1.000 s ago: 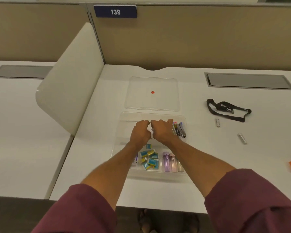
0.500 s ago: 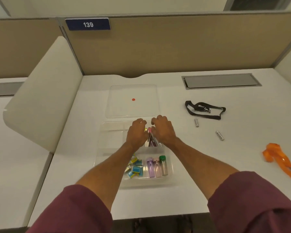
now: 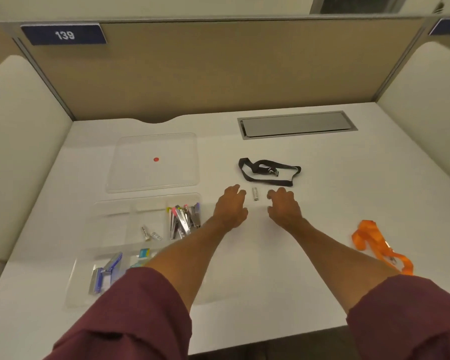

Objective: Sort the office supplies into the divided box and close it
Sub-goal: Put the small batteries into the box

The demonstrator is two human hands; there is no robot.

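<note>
The clear divided box (image 3: 109,216) lies open at the left of the desk. Its back right compartment holds nail clippers (image 3: 183,220), the middle one two batteries (image 3: 148,233), and the front ones hold razors (image 3: 105,272) and small blue packets (image 3: 143,253). The clear lid (image 3: 130,175) with a red dot lies flat behind the box. A loose battery (image 3: 256,194) rests on the desk between my hands. My left hand (image 3: 230,207) is just left of it, my right hand (image 3: 283,206) just right, both with fingers apart and holding nothing.
A black lanyard (image 3: 269,171) lies just beyond the battery. An orange lanyard (image 3: 374,242) is at the right near my right forearm. A grey cable hatch (image 3: 296,124) sits at the back. Cream side screens (image 3: 18,141) and a tan partition bound the desk.
Both hands have left the nail clippers in the box and moved right, to either side of the loose battery. The view has swung right too.
</note>
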